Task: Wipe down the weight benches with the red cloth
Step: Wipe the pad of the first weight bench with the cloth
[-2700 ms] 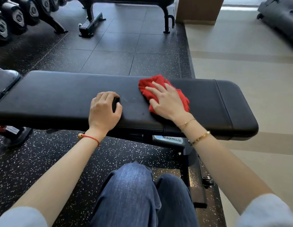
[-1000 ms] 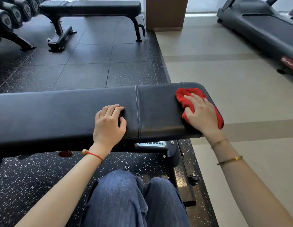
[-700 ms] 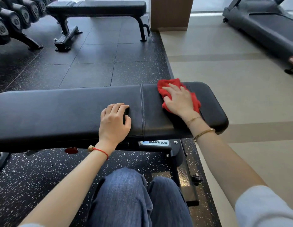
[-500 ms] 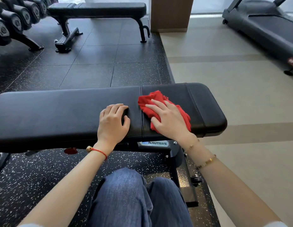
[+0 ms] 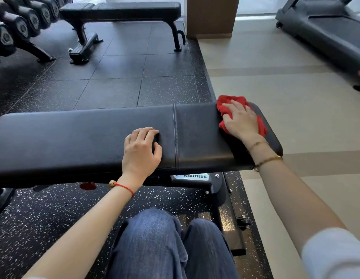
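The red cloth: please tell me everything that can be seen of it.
The red cloth is a small, soft, bunched rag, bright red, with wrinkled folds. It lies on the far right end of the black padded bench, past the seam, its top edge reaching the pad's far edge. The right hand presses flat on it, fingers spread, covering its middle; red shows around the hand. The left hand rests apart from it.

The cloth [image 5: 223, 106] was bright red, lying on the plain black pad of the near bench [image 5: 74, 141]. A thin red string bracelet [image 5: 124, 187] was on the left wrist and 2 gold bracelets [image 5: 265, 160] on the right. The rubber floor [image 5: 44, 214] was black with white speckles; at 2 o'clock the floor [image 5: 296, 87] was beige with darker stripes. The jeans [image 5: 155, 244] were blue.
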Available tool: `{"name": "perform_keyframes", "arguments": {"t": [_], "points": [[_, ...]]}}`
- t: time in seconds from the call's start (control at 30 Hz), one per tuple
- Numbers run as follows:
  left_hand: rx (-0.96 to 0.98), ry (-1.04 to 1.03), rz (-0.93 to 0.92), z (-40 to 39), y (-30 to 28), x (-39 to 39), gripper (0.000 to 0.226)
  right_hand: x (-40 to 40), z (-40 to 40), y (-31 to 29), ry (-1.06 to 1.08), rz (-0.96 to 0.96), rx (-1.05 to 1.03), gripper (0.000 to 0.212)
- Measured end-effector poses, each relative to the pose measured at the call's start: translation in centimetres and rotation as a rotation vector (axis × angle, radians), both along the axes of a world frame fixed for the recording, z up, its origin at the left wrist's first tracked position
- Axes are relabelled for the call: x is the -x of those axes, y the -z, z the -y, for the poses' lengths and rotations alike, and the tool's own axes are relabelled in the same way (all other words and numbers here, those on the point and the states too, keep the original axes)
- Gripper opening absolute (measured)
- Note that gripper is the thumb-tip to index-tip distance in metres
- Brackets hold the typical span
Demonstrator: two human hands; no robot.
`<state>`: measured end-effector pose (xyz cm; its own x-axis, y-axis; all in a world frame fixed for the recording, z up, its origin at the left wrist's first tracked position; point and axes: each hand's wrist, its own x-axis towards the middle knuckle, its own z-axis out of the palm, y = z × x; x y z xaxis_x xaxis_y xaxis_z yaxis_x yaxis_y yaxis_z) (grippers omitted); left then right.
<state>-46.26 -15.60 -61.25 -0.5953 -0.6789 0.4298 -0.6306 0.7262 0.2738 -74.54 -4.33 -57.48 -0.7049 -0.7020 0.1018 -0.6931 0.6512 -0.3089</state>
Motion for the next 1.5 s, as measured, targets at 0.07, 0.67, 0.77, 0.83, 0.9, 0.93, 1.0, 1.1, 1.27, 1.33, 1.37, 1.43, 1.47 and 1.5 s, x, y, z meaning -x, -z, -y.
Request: {"name": "perform_keyframes", "arguments": {"t": [0.07, 0.67, 0.77, 0.83, 0.9, 0.93, 1.0, 1.1, 1.27, 1.33, 1.37, 1.43, 1.47, 1.5], "points": [[-0.004, 0.0, 0.005, 0.0, 0.0, 0.0, 0.033, -1.7, 2.1, -0.3, -0.079, -0.02, -0.018, 0.045], [0.029, -0.029, -0.03, 1.7, -1.2, -2.5, 0.033, -5.7, 5.2, 0.1, -0.312, -0.029, 0.016, 0.046], [0.03, -0.101, -0.022, 3.0, -1.4, -4.7, 0.036, -7.4, 8.9, 0.0, -0.337, -0.023, -0.016, 0.047], [0.021, -0.153, -0.016, 3.8, -1.2, -6.0, 0.036, -9.8, 10.6, 0.1, -0.398, -0.048, -0.022, 0.047], [0.013, -0.193, -0.008, 4.5, -0.9, -7.1, 0.036, -12.6, 11.2, 0.2, -0.497, -0.051, -0.018, 0.048], [0.01, -0.2, -0.009, 4.7, -0.8, -7.5, 0.036, -14.0, 11.0, 0.3, -0.557, -0.047, -0.015, 0.048], [-0.003, -0.191, -0.026, 4.8, -0.4, -7.9, 0.036, -15.9, 9.6, 0.6, -0.671, -0.047, -0.012, 0.048], [-0.018, -0.181, -0.049, 4.7, 0.0, -7.9, 0.037, -15.8, 5.9, 0.6, -0.761, -0.044, 0.036, 0.05], [-0.019, -0.204, -0.044, 4.6, 0.3, -7.8, 0.037, -12.1, 3.6, 1.0, -0.603, -0.028, 0.129, 0.049], [-0.02, -0.211, -0.035, 4.6, 0.3, -7.6, 0.037, -11.3, 5.9, 1.0, -0.493, -0.049, 0.095, 0.047], [-0.023, -0.214, -0.031, 4.5, 0.3, -7.5, 0.037, -11.2, 7.4, 0.9, -0.444, -0.053, 0.068, 0.047], [-0.022, -0.216, -0.024, 4.4, 0.2, -7.4, 0.036, -11.7, 10.1, 0.6, -0.394, -0.036, 0.013, 0.048], [-0.021, -0.216, -0.022, 4.4, 0.1, -7.5, 0.036, -12.5, 11.1, 0.4, -0.402, -0.034, -0.009, 0.049], [-0.022, -0.218, -0.022, 4.4, 0.1, -7.5, 0.035, -13.5, 11.9, 0.4, -0.432, -0.039, -0.021, 0.049]]}}
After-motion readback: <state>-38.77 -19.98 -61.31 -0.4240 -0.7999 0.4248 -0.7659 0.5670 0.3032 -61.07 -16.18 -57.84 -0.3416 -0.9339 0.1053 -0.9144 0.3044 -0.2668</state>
